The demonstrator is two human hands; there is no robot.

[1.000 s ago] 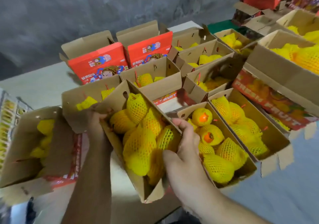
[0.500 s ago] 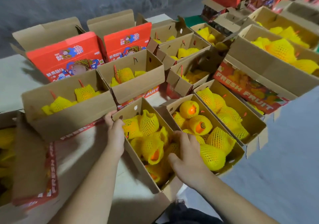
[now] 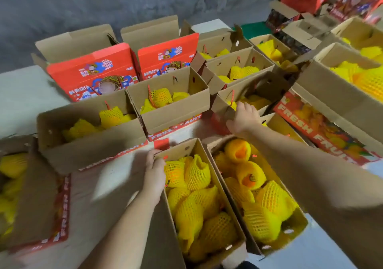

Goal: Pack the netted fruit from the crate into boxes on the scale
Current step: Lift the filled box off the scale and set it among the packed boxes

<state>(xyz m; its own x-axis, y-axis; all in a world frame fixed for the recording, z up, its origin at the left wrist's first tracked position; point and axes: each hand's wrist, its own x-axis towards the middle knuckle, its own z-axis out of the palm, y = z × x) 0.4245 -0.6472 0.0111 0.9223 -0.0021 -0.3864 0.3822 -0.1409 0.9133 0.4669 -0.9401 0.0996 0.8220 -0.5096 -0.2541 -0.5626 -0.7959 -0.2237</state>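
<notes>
Left hand (image 3: 154, 170) is clamped on the far left corner of the near box (image 3: 209, 246), thumb outside the cardboard wall and fingers curled over the rim, touching a netted fruit (image 3: 176, 174) just inside. That box sits at lower centre of the frame, its long axis running from the bottom edge up and slightly left, and it is packed full of yellow-netted fruit. Right hand (image 3: 243, 116) reaches well up the frame past it, its grip closed over the near rim of a half-filled box (image 3: 226, 101) right of centre, fingers hooked over the edge and thumb on the outer face. So the right hand is the nearer one to that half-filled box, which lies above and right of the full one; the left hand is tied to the full box.

Between the two hands lies a second full box (image 3: 294, 225), side by side with the first and touching it, with two fruits showing orange through open net tops. My reading is that the half-filled box is what gets drawn toward the person next, and that second full box stands squarely in its path. More open boxes crowd the pale worktop (image 3: 22, 90) at left and centre, two red-printed boxes (image 3: 91, 72) stand upright at upper left, and a large carton (image 3: 339, 101) of netted fruit fills the right edge. No scale shows anywhere in view
</notes>
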